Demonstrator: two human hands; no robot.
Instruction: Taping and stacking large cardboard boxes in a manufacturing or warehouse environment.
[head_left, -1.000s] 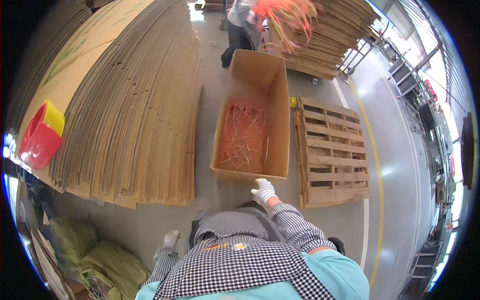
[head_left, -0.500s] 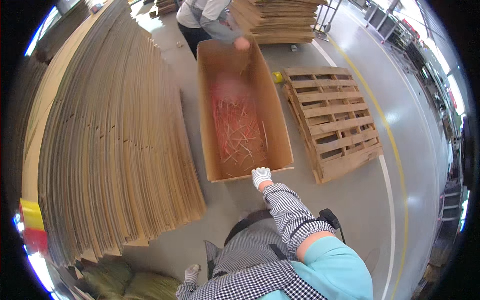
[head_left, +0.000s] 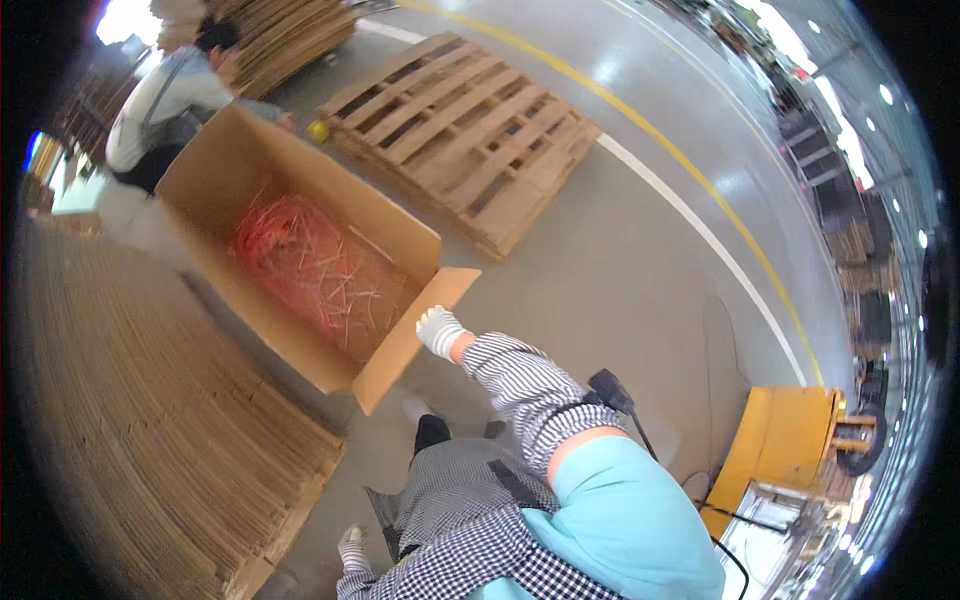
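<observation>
A long, open cardboard box (head_left: 262, 318) stands at an angle left of centre. Inside lies a tangle of red and pale strips (head_left: 315, 265). The flap (head_left: 415, 340) at its near end leans outward. My right hand (head_left: 437, 332), in a white knit glove, is closed on that flap's outer edge, arm stretched forward. Down by my side hangs my left hand (head_left: 352, 546), gloved too; its fingers look loosely extended and nothing shows in them. A co-worker (head_left: 180, 105) bends at the box's far end, one hand beyond its rim.
A large stack of flat cardboard sheets (head_left: 150, 420) fills the left side. Beyond the box lies a wooden pallet (head_left: 460, 130); another cardboard stack (head_left: 280, 45) stands behind it. At lower right is a yellow machine (head_left: 775, 440). White and yellow floor lines (head_left: 690, 215) curve along the right.
My view has turned right, so box and pallet appear farther left and slanted. The near flap has tilted outward under my right hand. The co-worker has bent lower.
</observation>
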